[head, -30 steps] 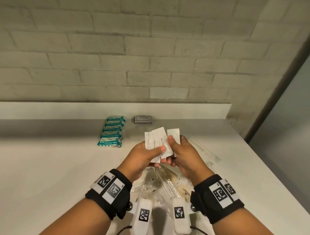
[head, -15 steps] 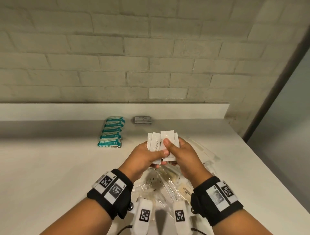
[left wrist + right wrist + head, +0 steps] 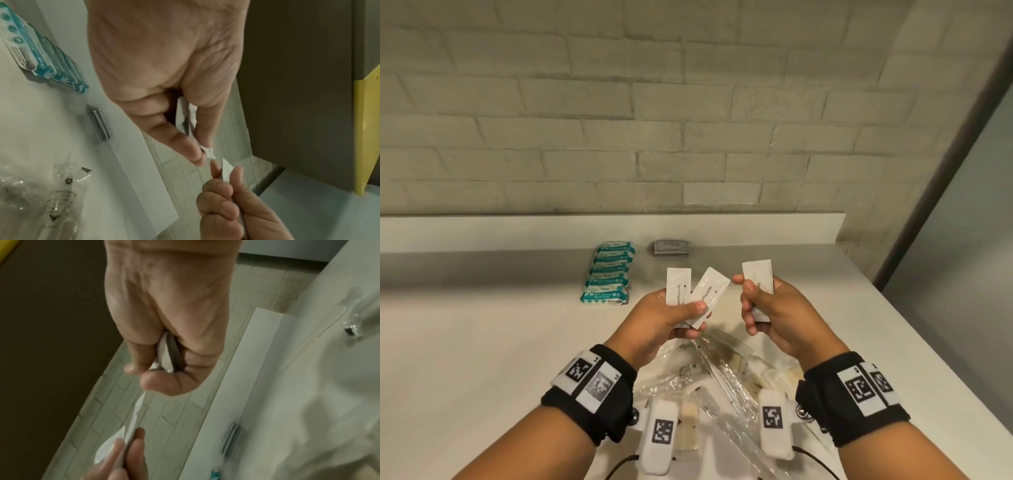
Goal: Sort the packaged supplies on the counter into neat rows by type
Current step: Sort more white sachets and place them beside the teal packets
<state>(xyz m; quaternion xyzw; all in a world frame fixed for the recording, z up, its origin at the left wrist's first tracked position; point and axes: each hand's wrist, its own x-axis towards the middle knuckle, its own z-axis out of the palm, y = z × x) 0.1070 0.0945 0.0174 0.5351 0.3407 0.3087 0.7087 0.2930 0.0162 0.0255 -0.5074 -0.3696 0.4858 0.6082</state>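
My left hand (image 3: 681, 313) pinches two white toothpaste sachets (image 3: 697, 296), fanned apart, above the counter. My right hand (image 3: 758, 308) grips more white toothpaste sachets (image 3: 756, 275), held upright a short way to the right. In the left wrist view the left hand (image 3: 197, 146) has the sachets (image 3: 186, 120) between thumb and fingers. In the right wrist view the right hand (image 3: 164, 368) curls round its sachets (image 3: 164, 353). A row of teal wipe packs (image 3: 610, 272) lies at the back of the white counter (image 3: 465, 342), with a small stack of grey sachets (image 3: 671, 247) beside it.
A loose heap of clear plastic-wrapped items (image 3: 709, 373), among them a comb and pale bars, lies on the counter under my wrists. A brick wall (image 3: 619, 120) and a raised ledge (image 3: 517, 229) close the back. The counter's right edge (image 3: 928, 342) runs diagonally.
Half a second ago both hands held the white sachets together as one bunch. Now the hands have drawn apart, the right taking some sachets to the right and the left keeping two.
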